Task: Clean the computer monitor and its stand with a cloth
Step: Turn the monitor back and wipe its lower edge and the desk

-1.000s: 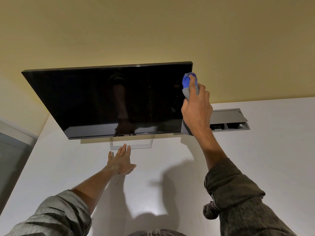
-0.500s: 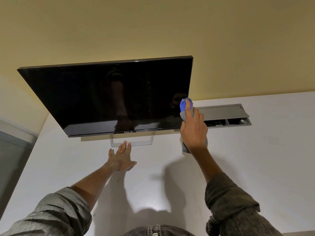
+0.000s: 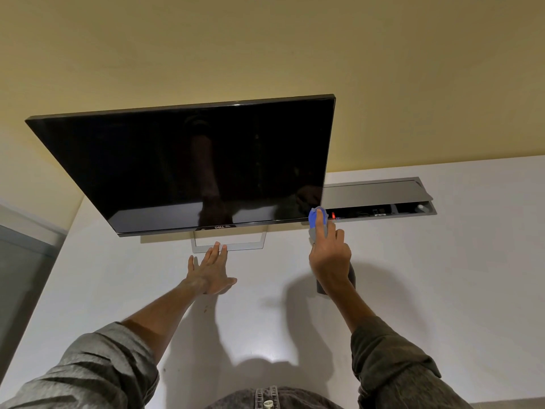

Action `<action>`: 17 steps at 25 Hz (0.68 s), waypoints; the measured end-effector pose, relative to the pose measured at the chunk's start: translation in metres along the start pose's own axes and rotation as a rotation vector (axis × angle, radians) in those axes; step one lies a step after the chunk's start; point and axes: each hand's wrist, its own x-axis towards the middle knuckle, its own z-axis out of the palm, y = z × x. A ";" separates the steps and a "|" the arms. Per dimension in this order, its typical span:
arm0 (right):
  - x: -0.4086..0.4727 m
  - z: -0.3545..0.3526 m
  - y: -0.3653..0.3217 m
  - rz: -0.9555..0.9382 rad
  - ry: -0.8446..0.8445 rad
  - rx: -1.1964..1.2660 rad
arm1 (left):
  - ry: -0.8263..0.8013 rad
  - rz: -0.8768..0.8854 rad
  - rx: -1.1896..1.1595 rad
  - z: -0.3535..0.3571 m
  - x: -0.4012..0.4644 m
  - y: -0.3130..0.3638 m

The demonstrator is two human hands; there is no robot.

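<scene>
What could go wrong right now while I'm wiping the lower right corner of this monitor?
The cloth, gripped in the right hand, sits beside the open cable tray; it could snag on what lies inside. Pressing the monitor at its corner may twist it on the thin stand; the left hand only rests flat at the base.

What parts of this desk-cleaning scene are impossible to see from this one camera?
- Head view: the back of the monitor faces away.
- The stand top is hidden behind the screen's lower edge; the left hand covers part of its base.
- Most of the cloth is hidden under the right hand.
- Items inside the desk's cable box are too small and dark to tell.
</scene>
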 end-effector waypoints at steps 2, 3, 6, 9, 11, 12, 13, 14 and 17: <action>-0.009 0.011 0.005 -0.008 -0.041 0.041 | -0.005 0.002 -0.003 -0.001 0.000 0.000; -0.011 0.015 0.006 -0.004 -0.069 0.058 | -0.008 0.000 -0.005 -0.001 -0.001 0.000; -0.012 0.020 0.006 0.028 -0.137 0.112 | -0.017 0.001 -0.007 -0.002 -0.002 -0.001; -0.014 0.023 0.007 0.042 -0.094 0.175 | -0.011 0.001 -0.006 -0.002 -0.003 0.000; -0.017 0.027 0.008 0.049 -0.055 0.187 | -0.015 0.002 -0.005 -0.002 -0.002 0.000; -0.017 0.028 0.006 0.057 -0.026 0.191 | -0.015 0.004 -0.002 -0.002 -0.002 0.000; -0.016 0.027 0.004 0.058 0.002 0.208 | -0.016 0.005 0.000 -0.002 -0.001 -0.001; -0.014 0.025 0.002 0.056 0.023 0.225 | -0.017 0.005 -0.001 -0.002 0.000 -0.002; -0.009 0.021 -0.001 0.033 0.113 0.224 | -0.018 0.012 0.002 -0.001 0.002 -0.004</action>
